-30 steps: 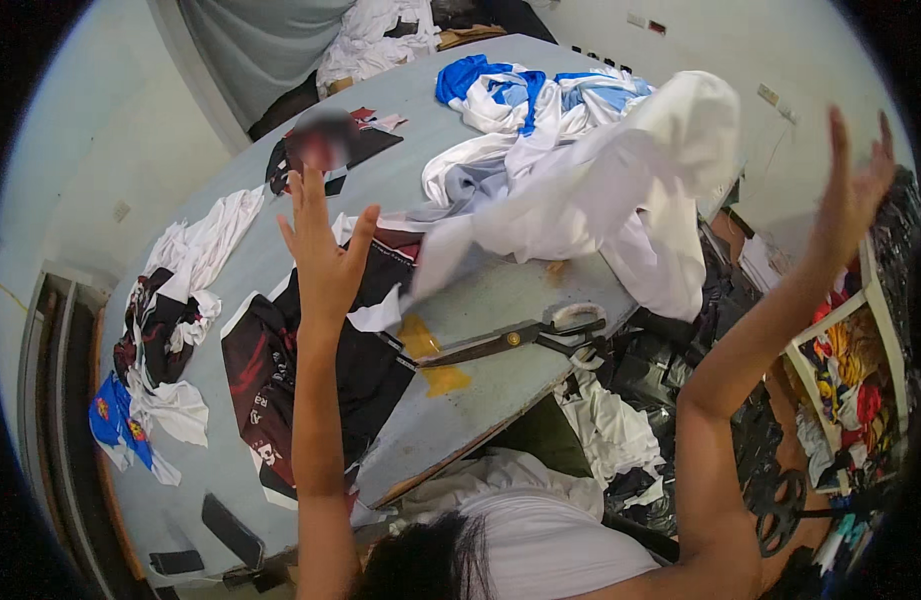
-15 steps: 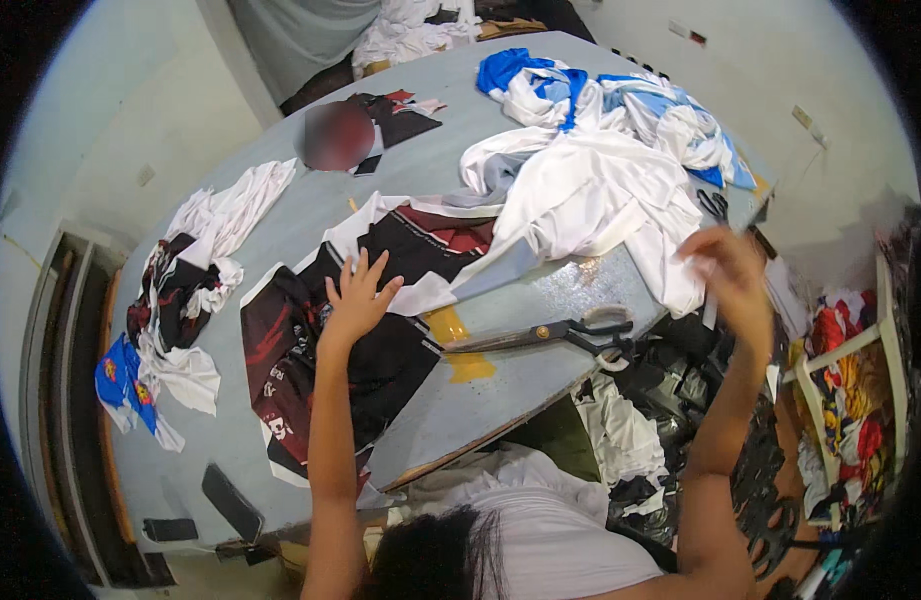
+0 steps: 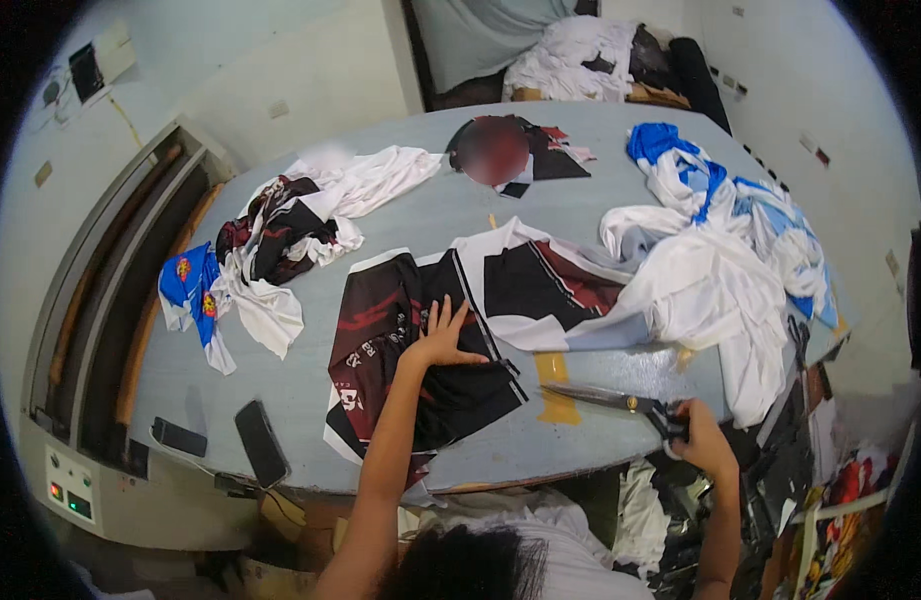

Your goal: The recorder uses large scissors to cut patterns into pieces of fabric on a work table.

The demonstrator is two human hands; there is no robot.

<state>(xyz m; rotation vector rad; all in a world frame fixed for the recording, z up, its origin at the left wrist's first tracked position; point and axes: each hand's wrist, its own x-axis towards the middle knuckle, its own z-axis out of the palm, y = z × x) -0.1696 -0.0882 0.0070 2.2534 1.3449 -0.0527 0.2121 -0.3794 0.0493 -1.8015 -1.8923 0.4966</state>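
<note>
My left hand (image 3: 442, 338) lies with spread fingers on a black and dark red printed fabric piece (image 3: 378, 310), pressing on its folded black part. At the table's near right edge, my right hand (image 3: 704, 438) closes round the dark handles of a large pair of scissors (image 3: 602, 397). The blades lie shut and point left, across a patch of yellow tape (image 3: 557, 408) on the table. Beyond my left hand, another black and red panel with white edges (image 3: 525, 278) joins a long spread of white fabric (image 3: 700, 285).
The grey table (image 3: 380, 222) bears blue and white garments (image 3: 680, 165) at far right, mixed cloth (image 3: 280, 240) at left and dark red scraps (image 3: 555, 160) at the back. Two phone-like black objects, one a phone (image 3: 262, 443), lie near left. A roller machine (image 3: 110, 300) stands at left.
My right hand has come down from the white fabric onto the scissors' handles. My left hand stays spread on the dark fabric. The view has swung left, so everything sits further right.
</note>
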